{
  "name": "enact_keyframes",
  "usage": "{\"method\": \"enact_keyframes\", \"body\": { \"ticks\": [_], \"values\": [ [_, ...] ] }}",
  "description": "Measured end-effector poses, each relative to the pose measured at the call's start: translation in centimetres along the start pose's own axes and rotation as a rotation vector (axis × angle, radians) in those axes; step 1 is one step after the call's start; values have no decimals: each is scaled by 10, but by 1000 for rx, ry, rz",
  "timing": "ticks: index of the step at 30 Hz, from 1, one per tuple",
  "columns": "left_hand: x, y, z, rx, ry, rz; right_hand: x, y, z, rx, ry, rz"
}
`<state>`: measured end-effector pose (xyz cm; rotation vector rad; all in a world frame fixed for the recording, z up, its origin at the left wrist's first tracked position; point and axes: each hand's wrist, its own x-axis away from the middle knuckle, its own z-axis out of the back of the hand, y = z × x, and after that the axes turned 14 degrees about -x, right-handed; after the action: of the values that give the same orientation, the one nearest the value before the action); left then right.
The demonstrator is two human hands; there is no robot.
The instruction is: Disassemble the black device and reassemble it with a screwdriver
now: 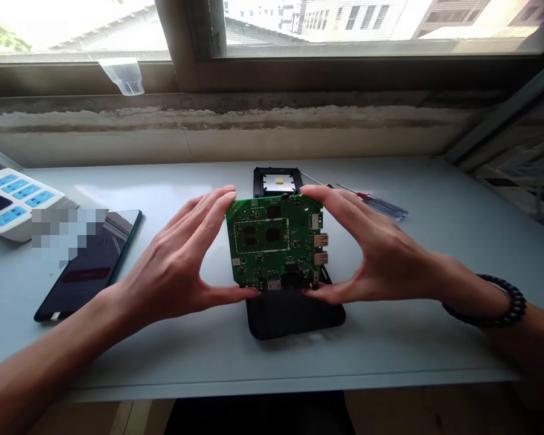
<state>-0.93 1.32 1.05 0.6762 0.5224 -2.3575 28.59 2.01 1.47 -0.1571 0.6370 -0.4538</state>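
A green circuit board (267,260) is held up facing me above the desk, its chips and metal ports showing. My left hand (176,260) grips its left side, fingers at the top corner and thumb under the bottom edge. On the opposite side, my right hand (381,254) pinches the board the same way, close to two USB ports. Below and partly hidden by the board lies a flat black casing part (294,317). Behind the board sits another black casing piece (257,181) with a silver plate (269,183) and a small yellowish pad.
A phone (95,260) lies on the left of the desk (199,356), beside a white power strip (49,202) with blue sockets. Right of centre, a screwdriver (385,208) with a clear handle rests behind my right hand. A plastic cup (123,77) is at the window frame.
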Motion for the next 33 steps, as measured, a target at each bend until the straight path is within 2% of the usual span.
{"method": "enact_keyframes", "body": {
  "ticks": [5, 9, 15, 19, 33],
  "values": [
    [0, 0, 0, -15, 2, -29, 0, -5, 2, -3, -23, -32],
    [-1, -2, 0, -70, 30, -72, 2, -5, 2, 11, -19, -2],
    [-3, -6, 2, -183, 170, -135, 4, 3, 1, 59, -17, 77],
    [-3, -6, 3, -227, 218, -156, 5, 7, 2, 91, -7, 112],
    [-1, -8, 2, -276, 233, -176, 3, 13, 2, 129, 22, 166]
  ]
}}
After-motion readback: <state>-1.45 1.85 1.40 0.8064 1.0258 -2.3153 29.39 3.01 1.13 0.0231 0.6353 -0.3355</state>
